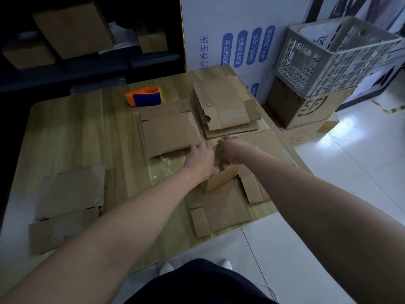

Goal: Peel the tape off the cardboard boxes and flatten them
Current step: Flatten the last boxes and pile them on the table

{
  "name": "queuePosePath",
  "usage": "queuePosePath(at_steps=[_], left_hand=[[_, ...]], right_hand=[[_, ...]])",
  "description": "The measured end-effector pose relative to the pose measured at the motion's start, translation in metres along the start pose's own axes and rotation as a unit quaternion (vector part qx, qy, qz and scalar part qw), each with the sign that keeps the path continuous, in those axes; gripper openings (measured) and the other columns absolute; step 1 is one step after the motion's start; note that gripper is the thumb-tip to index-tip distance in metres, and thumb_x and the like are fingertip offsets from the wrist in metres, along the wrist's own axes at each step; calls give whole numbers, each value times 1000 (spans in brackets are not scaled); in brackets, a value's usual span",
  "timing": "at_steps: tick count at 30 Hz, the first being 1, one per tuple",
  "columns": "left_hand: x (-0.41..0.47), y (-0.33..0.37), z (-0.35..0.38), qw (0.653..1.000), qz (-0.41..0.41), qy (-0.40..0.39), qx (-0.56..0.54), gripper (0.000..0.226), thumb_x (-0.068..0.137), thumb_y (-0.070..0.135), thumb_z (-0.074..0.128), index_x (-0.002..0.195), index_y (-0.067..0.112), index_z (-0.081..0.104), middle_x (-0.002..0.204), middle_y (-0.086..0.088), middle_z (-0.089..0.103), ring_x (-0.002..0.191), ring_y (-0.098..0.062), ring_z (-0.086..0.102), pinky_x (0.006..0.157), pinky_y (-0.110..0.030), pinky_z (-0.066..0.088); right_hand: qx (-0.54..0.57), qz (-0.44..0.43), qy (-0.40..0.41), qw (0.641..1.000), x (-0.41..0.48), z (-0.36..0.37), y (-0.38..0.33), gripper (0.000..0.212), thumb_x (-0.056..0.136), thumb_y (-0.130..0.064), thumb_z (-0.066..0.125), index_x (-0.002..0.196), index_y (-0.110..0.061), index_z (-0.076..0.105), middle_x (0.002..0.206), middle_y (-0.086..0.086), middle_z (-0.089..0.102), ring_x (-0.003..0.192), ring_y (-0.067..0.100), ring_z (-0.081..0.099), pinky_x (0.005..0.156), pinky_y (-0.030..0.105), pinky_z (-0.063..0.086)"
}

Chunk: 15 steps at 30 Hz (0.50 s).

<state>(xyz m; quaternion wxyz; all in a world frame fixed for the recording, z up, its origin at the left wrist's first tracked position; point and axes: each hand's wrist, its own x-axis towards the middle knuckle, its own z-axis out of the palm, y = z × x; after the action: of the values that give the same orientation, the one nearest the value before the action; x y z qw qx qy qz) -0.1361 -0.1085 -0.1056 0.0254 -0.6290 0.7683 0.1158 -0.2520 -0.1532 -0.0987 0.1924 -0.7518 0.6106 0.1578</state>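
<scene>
Flattening seems underway: both the left hand [200, 157] and right hand [232, 150] press, fingers curled, on the brown unfolded cardboard box [225, 200] at five o'clock on the pale wooden surface [72, 137], whose raised flap likely needs pushing down next.

We read this as a storeroom or packing area: dark shelves [87, 60] hold cardboard boxes [73, 29], a wooden bench [72, 132] carries flattened cartons [225, 106] and a tape dispenser [144, 96], a plastic crate [328, 60] sits on stacked boxes [306, 108], on white floor tiles [350, 172].
</scene>
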Motion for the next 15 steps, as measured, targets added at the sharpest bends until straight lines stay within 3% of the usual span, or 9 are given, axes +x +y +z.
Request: queuePosePath(at_steps=[5, 10, 15], left_hand=[[-9, 5, 9, 997, 45, 42, 38, 33, 92, 24, 53, 119, 5, 54, 127, -16, 49, 116, -33, 49, 95, -41, 44], [-13, 6, 15, 995, 62, 66, -36, 23, 94, 8, 46, 109, 5, 63, 119, -9, 54, 114, -26, 44, 91, -39, 47], [-15, 0, 5, 992, 43, 69, -101, 20, 93, 23, 55, 102, 7, 64, 110, -6, 58, 108, -23, 49, 85, -37, 46]], right_hand=[[-4, -5, 5, 1000, -1, 0, 0, 68, 76, -21, 76, 135, -16, 45, 142, 7, 40, 132, 32, 38, 108, 50, 36], [6, -2, 7, 1000, -5, 1, 2, 73, 79, -18, 73, 143, -16, 38, 149, 6, 33, 137, 31, 32, 110, 49, 34], [-5, -3, 6, 1000, -12, 2, 2, 77, 80, -15, 71, 147, -15, 33, 152, 7, 29, 137, 31, 32, 110, 47, 35]])
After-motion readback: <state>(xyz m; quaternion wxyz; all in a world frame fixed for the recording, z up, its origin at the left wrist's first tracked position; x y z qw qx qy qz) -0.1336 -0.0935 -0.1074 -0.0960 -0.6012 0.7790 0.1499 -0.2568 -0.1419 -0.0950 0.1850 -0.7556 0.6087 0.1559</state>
